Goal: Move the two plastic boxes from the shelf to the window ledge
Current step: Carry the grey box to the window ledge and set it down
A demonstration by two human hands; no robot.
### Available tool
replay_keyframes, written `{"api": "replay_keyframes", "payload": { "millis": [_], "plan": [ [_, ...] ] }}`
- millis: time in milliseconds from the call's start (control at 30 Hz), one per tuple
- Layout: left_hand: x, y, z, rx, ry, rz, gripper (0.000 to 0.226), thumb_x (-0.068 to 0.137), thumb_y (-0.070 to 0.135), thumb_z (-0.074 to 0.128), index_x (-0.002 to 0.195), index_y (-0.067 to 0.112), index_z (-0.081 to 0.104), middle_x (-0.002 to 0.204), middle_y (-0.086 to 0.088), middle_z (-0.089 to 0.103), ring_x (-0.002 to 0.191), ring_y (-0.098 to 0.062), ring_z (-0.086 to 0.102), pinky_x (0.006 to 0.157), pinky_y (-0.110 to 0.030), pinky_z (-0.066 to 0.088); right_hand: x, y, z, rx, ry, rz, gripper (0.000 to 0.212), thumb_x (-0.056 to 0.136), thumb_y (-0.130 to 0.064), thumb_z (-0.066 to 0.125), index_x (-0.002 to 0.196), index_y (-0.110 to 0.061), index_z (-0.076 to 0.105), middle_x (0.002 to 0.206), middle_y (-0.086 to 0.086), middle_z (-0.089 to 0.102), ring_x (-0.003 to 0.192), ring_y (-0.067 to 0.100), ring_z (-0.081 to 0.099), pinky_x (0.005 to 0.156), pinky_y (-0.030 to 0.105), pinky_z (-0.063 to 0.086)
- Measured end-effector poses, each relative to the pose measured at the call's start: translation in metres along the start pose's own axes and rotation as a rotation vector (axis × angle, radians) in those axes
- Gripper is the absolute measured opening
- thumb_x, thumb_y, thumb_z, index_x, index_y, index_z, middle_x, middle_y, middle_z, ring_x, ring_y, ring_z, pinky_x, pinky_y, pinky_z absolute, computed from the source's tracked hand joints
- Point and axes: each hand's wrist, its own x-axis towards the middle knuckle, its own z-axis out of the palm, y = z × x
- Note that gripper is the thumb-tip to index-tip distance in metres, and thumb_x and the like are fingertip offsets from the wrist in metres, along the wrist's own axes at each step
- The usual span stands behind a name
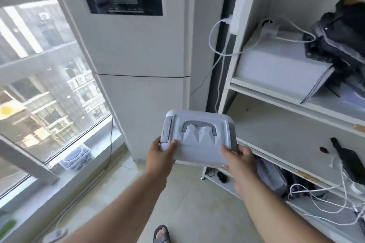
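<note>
We count two plastic boxes. One grey box [198,138] with a folded handle on its lid is up in the air in front of us, between the shelf [276,94] and the window, gripped at its near corners: our left hand [161,151] clasps the left corner, thumb on the lid, and our right hand [240,159] clasps the right one. The second, a clear box [76,157], sits on the window ledge [65,179] against the glass.

The floor is pale tile, and one sandalled foot [162,234] shows at the bottom edge. A tall white air conditioner [136,55] stands in the corner. The white shelf on the right holds a black bag [339,33], a white carton [276,65] and loose cables [316,203].

Motion blur softens everything. The clear box's contents are hard to make out, and the shelf's right side is cut off.
</note>
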Motion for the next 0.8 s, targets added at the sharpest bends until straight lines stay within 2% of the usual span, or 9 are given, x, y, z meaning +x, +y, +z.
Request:
{"api": "replay_keyframes", "payload": {
  "millis": [100,167,233,300,433,533,667,733,800],
  "plan": [
    [0.0,0.001,-0.07,-0.073,0.148,0.012,0.046,0.09,0.035,0.076,0.133,0.022,0.067,0.12,-0.003,0.072,0.107,-0.023,0.073,0.091,-0.044,0.065,-0.021,0.003,0.064,-0.029,-0.143,-0.011,0.049,0.071,-0.038,0.084,0.113,-0.023,0.062,0.109,0.0,0.073,0.102,0.026,0.072,0.096,0.054,0.058],
    [0.002,-0.001,-0.112,-0.118,0.213,0.004,0.046,0.09,0.035,0.076,0.133,0.024,0.067,0.12,0.0,0.072,0.106,-0.022,0.073,0.092,-0.045,0.064,-0.035,0.005,0.105,-0.069,-0.221,-0.03,0.039,0.074,-0.039,0.083,0.104,-0.028,0.061,0.108,-0.001,0.072,0.104,0.028,0.071,0.097,0.054,0.057],
    [0.005,-0.001,-0.153,-0.155,0.268,0.006,0.03,0.092,0.031,0.075,0.122,0.028,0.07,0.114,0.003,0.072,0.101,-0.021,0.073,0.094,-0.048,0.063,-0.047,0.008,0.147,-0.11,-0.285,-0.038,0.034,0.075,-0.039,0.082,0.101,-0.029,0.062,0.107,-0.001,0.071,0.103,0.029,0.07,0.096,0.054,0.057],
    [0.015,-0.003,-0.204,-0.205,0.345,0.007,0.017,0.093,0.027,0.074,0.108,0.033,0.07,0.11,0.003,0.072,0.095,-0.02,0.071,0.094,-0.05,0.063,-0.064,0.014,0.203,-0.16,-0.347,-0.036,0.041,0.072,-0.043,0.081,0.105,-0.028,0.064,0.106,-0.002,0.072,0.101,0.028,0.07,0.094,0.055,0.058],
    [0.043,-0.011,-0.296,-0.27,0.475,-0.028,0.052,0.087,0.034,0.078,0.135,0.024,0.061,0.126,-0.001,0.068,0.108,-0.023,0.071,0.095,-0.049,0.063,-0.09,0.028,0.307,-0.221,-0.456,-0.027,0.035,0.071,-0.043,0.081,0.097,-0.027,0.063,0.106,0.002,0.074,0.096,0.031,0.071,0.09,0.054,0.058],
    [0.067,-0.014,-0.36,-0.291,0.526,-0.014,0.047,0.09,0.03,0.077,0.134,0.026,0.06,0.124,-0.001,0.067,0.107,-0.025,0.07,0.095,-0.051,0.062,-0.108,0.036,0.377,-0.227,-0.518,-0.009,0.032,0.076,-0.035,0.081,0.1,-0.025,0.064,0.108,0.006,0.074,0.099,0.03,0.072,0.093,0.055,0.057],
    [0.096,-0.016,-0.425,-0.324,0.582,-0.056,0.07,0.085,0.035,0.08,0.148,0.021,0.054,0.133,-0.005,0.064,0.112,-0.027,0.07,0.094,-0.053,0.063,-0.122,0.042,0.452,-0.259,-0.568,0.014,0.041,0.067,-0.039,0.08,0.101,-0.023,0.064,0.107,0.006,0.076,0.102,0.032,0.075,0.095,0.059,0.058],
    [0.112,-0.015,-0.444,-0.35,0.59,-0.065,0.069,0.086,0.033,0.08,0.148,0.021,0.053,0.132,-0.005,0.064,0.112,-0.027,0.07,0.094,-0.053,0.063,-0.124,0.041,0.479,-0.283,-0.587,0.016,0.035,0.073,-0.034,0.08,0.102,-0.024,0.063,0.107,0.004,0.075,0.104,0.032,0.074,0.097,0.059,0.057],
    [0.132,-0.014,-0.461,-0.363,0.594,-0.076,0.067,0.088,0.032,0.08,0.147,0.022,0.051,0.129,-0.003,0.063,0.112,-0.026,0.069,0.096,-0.051,0.062,-0.119,0.04,0.509,-0.285,-0.603,0.023,0.039,0.079,-0.029,0.079,0.113,-0.018,0.063,0.11,0.004,0.074,0.104,0.031,0.073,0.099,0.057,0.056]
  ]
}}
